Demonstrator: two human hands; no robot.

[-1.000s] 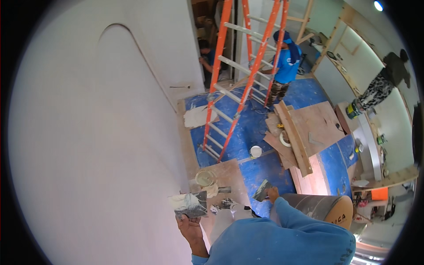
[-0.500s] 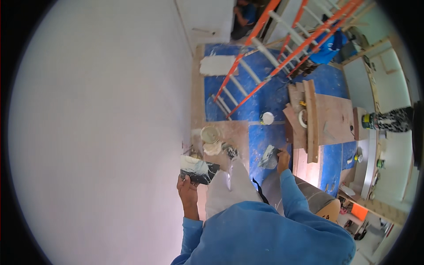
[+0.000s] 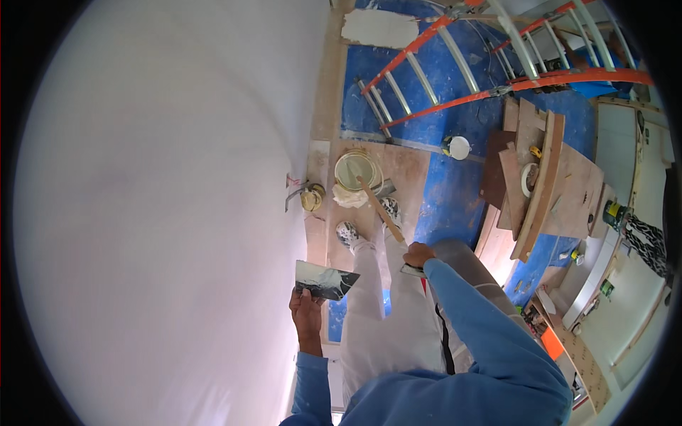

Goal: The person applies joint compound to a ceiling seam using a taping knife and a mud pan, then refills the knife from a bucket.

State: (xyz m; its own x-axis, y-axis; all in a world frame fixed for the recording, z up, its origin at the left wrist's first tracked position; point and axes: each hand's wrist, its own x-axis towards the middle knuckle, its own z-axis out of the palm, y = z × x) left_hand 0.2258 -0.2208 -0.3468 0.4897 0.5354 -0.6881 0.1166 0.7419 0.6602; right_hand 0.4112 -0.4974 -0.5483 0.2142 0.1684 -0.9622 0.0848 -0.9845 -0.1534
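My left hand [image 3: 306,312] is closed on the lower edge of a wide plaster spreader [image 3: 328,290], its flat blade smeared with white compound. That hand is close beside the white wall. My right hand [image 3: 419,254] is closed above my thigh around a scraper [image 3: 412,270], whose blade shows only as a thin strip. A long wooden stick [image 3: 381,211] stretches from over the open bucket [image 3: 347,167] to just beside my right hand. Whether the hand touches it, I cannot tell. The bucket, pale inside, stands ahead of my splattered shoes [image 3: 347,234].
An orange ladder [image 3: 438,106] stands over blue floor covering [image 3: 449,186]. Boards [image 3: 538,184] are stacked on the right. A small tin [image 3: 312,198] is by the wall, and a white-topped pot [image 3: 459,148] farther right. A grey roll [image 3: 465,266] lies by my right arm.
The view has shifted, bringing my feet into sight. My right hand has moved inward with the scraper, now turned nearly edge-on. The wooden stick has come into view. My left hand keeps the spreader.
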